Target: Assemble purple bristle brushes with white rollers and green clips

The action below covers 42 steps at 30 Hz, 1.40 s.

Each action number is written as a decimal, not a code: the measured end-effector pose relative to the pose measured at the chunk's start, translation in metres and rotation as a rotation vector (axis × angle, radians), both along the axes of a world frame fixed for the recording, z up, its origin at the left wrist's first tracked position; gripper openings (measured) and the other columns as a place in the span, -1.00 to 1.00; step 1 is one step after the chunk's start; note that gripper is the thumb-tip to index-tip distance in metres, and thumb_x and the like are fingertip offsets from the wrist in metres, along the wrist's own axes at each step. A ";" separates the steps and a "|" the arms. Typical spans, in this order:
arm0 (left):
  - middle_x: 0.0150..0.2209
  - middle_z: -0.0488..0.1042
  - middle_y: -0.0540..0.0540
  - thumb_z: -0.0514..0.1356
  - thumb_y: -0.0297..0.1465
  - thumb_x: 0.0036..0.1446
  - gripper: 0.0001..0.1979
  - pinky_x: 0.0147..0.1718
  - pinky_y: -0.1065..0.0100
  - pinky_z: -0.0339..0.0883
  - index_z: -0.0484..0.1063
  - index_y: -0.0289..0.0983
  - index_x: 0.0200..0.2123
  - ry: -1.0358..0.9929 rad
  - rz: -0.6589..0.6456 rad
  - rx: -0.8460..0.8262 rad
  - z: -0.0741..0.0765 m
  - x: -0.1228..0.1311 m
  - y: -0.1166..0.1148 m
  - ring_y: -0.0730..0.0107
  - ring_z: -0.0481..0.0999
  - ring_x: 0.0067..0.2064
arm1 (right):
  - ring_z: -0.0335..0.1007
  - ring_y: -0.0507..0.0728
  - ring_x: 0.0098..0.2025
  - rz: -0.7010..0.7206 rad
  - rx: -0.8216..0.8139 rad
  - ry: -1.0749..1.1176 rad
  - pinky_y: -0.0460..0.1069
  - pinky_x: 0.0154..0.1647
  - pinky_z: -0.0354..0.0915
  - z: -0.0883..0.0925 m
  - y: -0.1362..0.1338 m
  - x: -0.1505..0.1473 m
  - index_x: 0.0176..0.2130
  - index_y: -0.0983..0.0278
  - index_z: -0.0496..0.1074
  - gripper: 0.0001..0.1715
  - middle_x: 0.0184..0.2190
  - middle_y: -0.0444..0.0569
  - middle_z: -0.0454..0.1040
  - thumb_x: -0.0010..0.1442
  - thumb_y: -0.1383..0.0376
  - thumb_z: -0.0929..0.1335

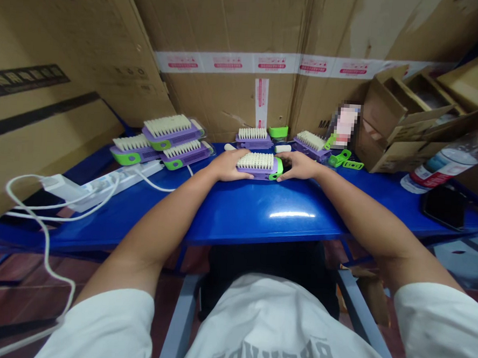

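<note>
Head: scrub brush crosswise, bristles up

My blue tabletop carries purple-and-green scrub brushes, bristles up, grouped at the left and along the back, with a white power strip at left, green plastic clips further right, then a dark phone and a water bottle lying on its side.

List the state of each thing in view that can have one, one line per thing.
Purple scrub brush: flat on the blue table, bristles up
Left hand: against the brush's left end
Right hand: at the brush's green end
Cardboard box: flaps open
Water bottle: lying on its side
White power strip: charger plugged in
</note>
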<state>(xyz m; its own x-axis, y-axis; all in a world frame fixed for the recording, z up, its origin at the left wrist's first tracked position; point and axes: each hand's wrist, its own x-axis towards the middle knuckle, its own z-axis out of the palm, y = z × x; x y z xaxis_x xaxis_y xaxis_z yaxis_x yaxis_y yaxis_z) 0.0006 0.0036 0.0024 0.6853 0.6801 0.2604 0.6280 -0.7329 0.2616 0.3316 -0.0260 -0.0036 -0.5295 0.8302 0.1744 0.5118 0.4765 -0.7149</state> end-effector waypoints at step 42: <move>0.36 0.59 -0.40 0.51 0.06 0.10 -0.10 0.31 -0.06 0.50 0.49 -0.31 0.38 0.037 0.021 -0.072 0.004 -0.002 0.001 -0.32 0.63 0.32 | 0.70 0.42 0.20 -0.039 0.086 -0.221 0.32 0.35 0.54 0.008 -0.007 0.000 0.30 0.30 0.65 -0.12 0.23 0.16 0.74 0.07 0.08 0.72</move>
